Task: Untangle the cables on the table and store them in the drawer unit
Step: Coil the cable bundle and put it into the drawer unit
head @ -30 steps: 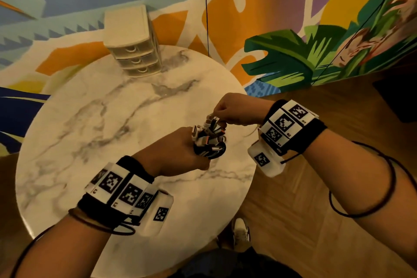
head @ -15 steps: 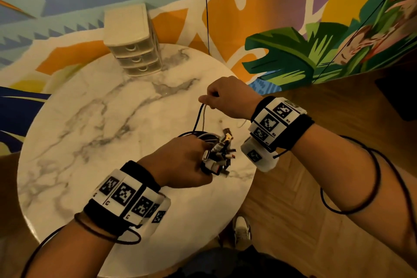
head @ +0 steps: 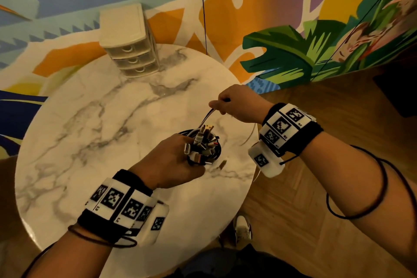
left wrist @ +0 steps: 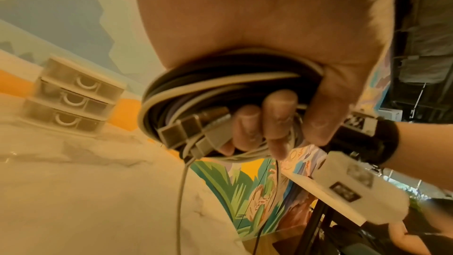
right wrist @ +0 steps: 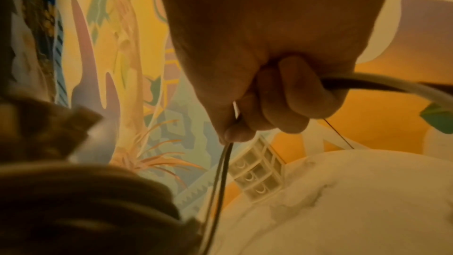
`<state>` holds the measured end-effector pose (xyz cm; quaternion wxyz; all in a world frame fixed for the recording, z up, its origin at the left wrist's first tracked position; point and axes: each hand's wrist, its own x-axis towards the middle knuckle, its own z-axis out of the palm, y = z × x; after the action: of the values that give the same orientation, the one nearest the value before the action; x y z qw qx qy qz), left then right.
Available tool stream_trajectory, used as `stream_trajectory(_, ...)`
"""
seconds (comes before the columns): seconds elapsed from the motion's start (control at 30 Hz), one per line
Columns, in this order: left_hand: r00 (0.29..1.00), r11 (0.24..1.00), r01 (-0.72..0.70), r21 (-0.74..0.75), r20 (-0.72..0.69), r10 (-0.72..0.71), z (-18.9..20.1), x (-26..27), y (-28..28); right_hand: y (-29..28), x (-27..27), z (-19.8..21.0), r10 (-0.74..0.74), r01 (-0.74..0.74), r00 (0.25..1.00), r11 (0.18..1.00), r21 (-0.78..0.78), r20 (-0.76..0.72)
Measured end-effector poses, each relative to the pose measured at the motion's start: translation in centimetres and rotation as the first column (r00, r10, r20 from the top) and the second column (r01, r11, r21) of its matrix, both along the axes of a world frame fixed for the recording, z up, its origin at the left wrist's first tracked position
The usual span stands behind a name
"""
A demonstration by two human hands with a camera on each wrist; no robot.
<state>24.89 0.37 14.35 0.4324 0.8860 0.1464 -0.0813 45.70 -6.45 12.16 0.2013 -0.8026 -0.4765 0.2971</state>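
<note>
My left hand [head: 171, 160] grips a coiled bundle of black and white cables [head: 203, 145] just above the round marble table [head: 90, 142], with several plug ends sticking up. In the left wrist view the fingers [left wrist: 277, 121] curl round the bundle of cables [left wrist: 220, 84]. My right hand [head: 237, 106] is raised up and to the right of the bundle and pinches a pair of cable strands [head: 206, 117] that run taut down into it. The right wrist view shows the strands [right wrist: 220, 172] leaving the curled fingers [right wrist: 289, 100]. The cream three-drawer unit [head: 128, 40] stands at the table's far edge, all drawers closed.
One small connector end [head: 222, 165] lies on the table right of the bundle. A painted mural wall [head: 293, 29] rises behind the table. Wooden floor [head: 293, 221] lies to the right, and a shoe [head: 242, 228] shows below the table's edge.
My right hand has lifted away from the bundle, up and to the right, drawing a pair of strands out of it. The left hand has kept its grip and turned the bundle slightly.
</note>
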Motion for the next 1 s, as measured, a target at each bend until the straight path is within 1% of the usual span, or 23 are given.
stream_trajectory(0.1, 0.998, 0.997, -0.062, 0.045, -0.026, 0.064, -1.0, 0.7, 0.3, 0.0, -1.1, 1.4, 0.091, -0.091, 0.996, 0.996, -0.008, -0.008)
stream_trajectory(0.17, 0.986, 0.985, -0.165, 0.055, -0.020, 0.167, -1.5, 1.3, 0.4, 0.1, -2.1, 1.8, 0.123, -0.123, 0.992, 0.992, 0.010, -0.020)
stream_trajectory(0.2, 0.974, 0.972, -0.227, 0.052, 0.004, 0.227, -1.7, 1.6, 0.5, 0.0, -2.6, 2.0, 0.114, -0.113, 0.993, 0.993, 0.033, -0.038)
stream_trajectory(0.23, 0.957, 0.958, -0.288, 0.018, 0.038, 0.287, -1.9, 1.9, 0.5, 0.0, -3.0, 2.0, 0.092, -0.087, 0.993, 0.994, 0.063, -0.075)
stream_trajectory(0.27, 0.936, 0.937, -0.343, -0.062, 0.069, 0.346, -2.1, 2.3, 0.4, -0.1, -3.4, 2.0, 0.055, -0.042, 0.989, 0.994, 0.099, -0.135)
stream_trajectory(0.3, 0.908, 0.904, -0.387, -0.182, 0.093, 0.407, -2.3, 2.5, 0.5, -0.2, -3.8, 2.0, 0.010, 0.018, 0.977, 0.991, 0.132, -0.213)
stream_trajectory(0.33, 0.877, 0.850, -0.420, -0.318, 0.100, 0.471, -2.5, 2.6, 0.5, -0.3, -4.2, 2.0, -0.032, 0.079, 0.958, 0.985, 0.156, -0.283)
stream_trajectory(0.4, 0.809, 0.687, -0.457, -0.564, 0.057, 0.585, -2.9, 2.6, 0.6, -0.4, -5.1, 2.0, -0.087, 0.157, 0.930, 0.973, 0.169, -0.357)
stream_trajectory(0.43, 0.783, 0.607, -0.457, -0.651, 0.030, 0.621, -3.2, 2.7, 0.6, -0.5, -5.7, 2.0, -0.103, 0.179, 0.921, 0.969, 0.171, -0.376)
stream_trajectory(0.47, 0.763, 0.542, -0.446, -0.712, 0.013, 0.646, -3.4, 2.9, 0.5, -0.5, -6.1, 1.9, -0.117, 0.202, 0.913, 0.962, 0.184, -0.391)
stream_trajectory(0.57, 0.712, 0.401, -0.414, -0.817, -0.017, 0.702, -3.1, 4.0, 0.5, -0.9, -7.9, 1.4, -0.149, 0.292, 0.896, 0.907, 0.303, -0.418)
stream_trajectory(0.6, 0.692, 0.375, -0.419, -0.827, -0.024, 0.722, -2.8, 4.4, 0.6, -1.1, -8.6, 1.0, -0.156, 0.326, 0.890, 0.875, 0.357, -0.429)
stream_trajectory(0.67, 0.673, 0.369, -0.410, -0.834, -0.004, 0.739, -2.0, 5.1, 1.0, -1.6, -9.9, 0.1, -0.153, 0.386, 0.857, 0.822, 0.418, -0.492)
stream_trajectory(0.7, 0.660, 0.354, -0.399, -0.846, 0.004, 0.751, -1.6, 5.4, 1.2, -1.8, -10.5, -0.4, -0.143, 0.414, 0.827, 0.809, 0.418, -0.544)
stream_trajectory(0.77, 0.620, 0.267, -0.347, -0.899, -0.007, 0.784, -0.9, 5.9, 1.8, -2.1, -11.4, -1.8, -0.100, 0.446, 0.756, 0.802, 0.398, -0.646)
stream_trajectory(0.83, 0.605, 0.185, -0.236, -0.954, 0.005, 0.796, 0.1, 6.2, 2.2, -2.5, -12.1, -3.3, -0.070, 0.438, 0.709, 0.823, 0.360, -0.702)
stream_trajectory(0.87, 0.612, 0.172, -0.187, -0.967, 0.022, 0.791, 0.8, 6.2, 2.4, -2.5, -12.3, -4.1, -0.085, 0.433, 0.701, 0.840, 0.327, -0.708)
stream_trajectory(0.9, 0.630, 0.187, -0.156, -0.970, 0.048, 0.775, 1.4, 6.0, 2.5, -2.5, -12.2, -5.0, -0.107, 0.429, 0.691, 0.857, 0.286, -0.715)
stream_trajectory(0.93, 0.656, 0.223, -0.133, -0.966, 0.083, 0.750, 1.9, 5.8, 2.7, -2.4, -12.0, -5.7, -0.125, 0.425, 0.675, 0.871, 0.245, -0.727)
stream_trajectory(1.0, 0.723, 0.311, -0.086, -0.947, 0.155, 0.673, 2.7, 5.1, 2.8, -2.0, -11.0, -6.6, -0.127, 0.417, 0.612, 0.890, 0.183, -0.780)
